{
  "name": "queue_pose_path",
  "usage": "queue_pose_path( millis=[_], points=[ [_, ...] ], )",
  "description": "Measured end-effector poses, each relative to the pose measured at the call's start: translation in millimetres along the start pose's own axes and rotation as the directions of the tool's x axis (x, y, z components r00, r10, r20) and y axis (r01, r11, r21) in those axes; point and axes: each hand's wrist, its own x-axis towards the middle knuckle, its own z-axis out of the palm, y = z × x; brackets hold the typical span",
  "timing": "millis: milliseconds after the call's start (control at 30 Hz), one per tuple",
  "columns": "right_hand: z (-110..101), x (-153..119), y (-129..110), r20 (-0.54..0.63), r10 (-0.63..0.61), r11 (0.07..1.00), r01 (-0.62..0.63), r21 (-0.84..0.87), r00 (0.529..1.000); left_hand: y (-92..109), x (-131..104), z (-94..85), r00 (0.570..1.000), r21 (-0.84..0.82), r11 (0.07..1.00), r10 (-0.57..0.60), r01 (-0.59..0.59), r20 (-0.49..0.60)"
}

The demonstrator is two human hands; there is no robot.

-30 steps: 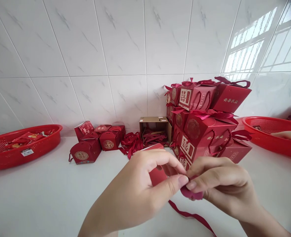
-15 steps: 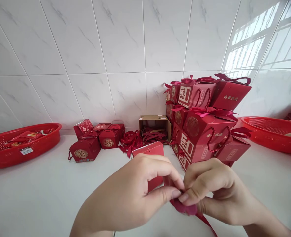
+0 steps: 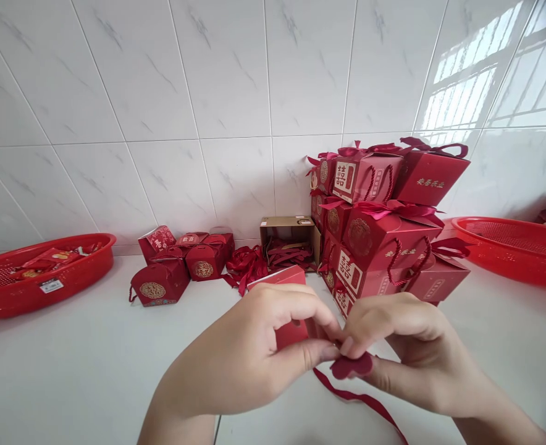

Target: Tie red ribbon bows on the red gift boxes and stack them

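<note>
My left hand (image 3: pixel 259 358) is closed, its thumb and index fingertip pinching the end of a red ribbon (image 3: pixel 365 400); the exact pinch point is mostly hidden. Facing it, my right hand (image 3: pixel 421 358) grips a small dark red tag (image 3: pixel 352 366) with a wavy edge between thumb and fingers. The fingertips of both hands almost touch. From beneath them the ribbon trails down to the right. Directly behind my left hand stands a red gift box (image 3: pixel 292 334), partly covered by my fingers.
Stacked red gift boxes (image 3: pixel 388 232) with bows rise at right. Loose ribbons (image 3: pixel 247 266) lie beside a cardboard box (image 3: pixel 319 247) holding more. Several small red boxes (image 3: pixel 159 284) stand left. Red plastic baskets (image 3: pixel 78 277) flank both sides; a tiled wall (image 3: pixel 236 179) backs the table.
The tag has risen slightly and shows flatter between my fingers. More of the trailing ribbon shows below my hands. The other person's hand at the right basket has gone out of view.
</note>
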Motion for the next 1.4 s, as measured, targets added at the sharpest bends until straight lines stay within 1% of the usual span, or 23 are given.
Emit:
queue_pose_path(
  millis=[133,233,300,467,633,767,867,933,1033,1133,1233,1300,1367,1400],
  points=[
    [-2,-3,3,-0.056,0.047,0.999,-0.046,0.009,0.997,0,1,-1.3,1.0,0.025,1.0,0.013,-0.013,-0.027],
    [-2,-3,4,-0.048,0.054,0.998,-0.052,0.037,0.997,-1,2,-1.7,1.0,0.024,1.0,-0.011,0.012,-0.02],
    [-2,-3,5,-0.038,0.034,0.999,-0.034,0.016,0.999,-1,2,-1.6,1.0,0.02,0.999,-0.028,0.028,-0.014],
    [-3,-3,6,0.0,-0.033,0.992,0.033,-0.121,0.999,-2,2,-1.6,0.999,0.056,0.997,-0.047,0.047,-0.004],
    [-5,-7,6,0.024,-0.082,0.989,0.084,-0.125,0.996,-2,1,-2.3,0.998,0.039,0.997,-0.065,0.064,0.023],
    [-5,-9,6,0.035,-0.078,0.985,0.083,-0.151,0.996,-1,1,-2.0,0.997,0.007,0.998,-0.069,0.069,0.042],
    [-4,-10,5,0.045,-0.059,0.991,0.063,-0.117,0.997,-1,2,-2.0,0.996,-0.018,0.998,-0.063,0.064,0.063],
    [-3,-11,4,0.075,-0.058,0.995,0.063,-0.072,0.995,-1,1,-2.1,0.995,-0.013,0.999,-0.047,0.048,0.093],
    [1,-11,3,0.14,-0.081,0.996,0.083,-0.014,0.987,0,-2,-2.3,0.989,0.0,1.0,-0.015,0.015,0.144],
    [2,-11,2,0.163,-0.096,0.995,0.099,-0.011,0.982,1,-4,-1.9,0.986,0.025,1.0,-0.014,0.01,0.165],
    [1,-12,2,0.152,-0.062,0.998,0.064,-0.006,0.986,3,-6,-2.4,0.987,0.071,0.997,-0.039,0.028,0.155],
    [5,-12,6,0.148,-0.036,0.999,0.035,0.012,0.988,3,-7,-4.9,0.985,0.073,0.997,-0.038,0.026,0.168],
    [18,-14,15,0.139,0.033,0.998,-0.04,0.049,0.99,-1,-10,-11.2,0.982,0.037,0.999,-0.015,0.008,0.191],
    [29,-15,23,0.143,0.083,0.992,-0.095,0.078,0.986,-7,-11,-16.2,0.983,0.008,1.0,-0.007,0.006,0.182]
  ],
)
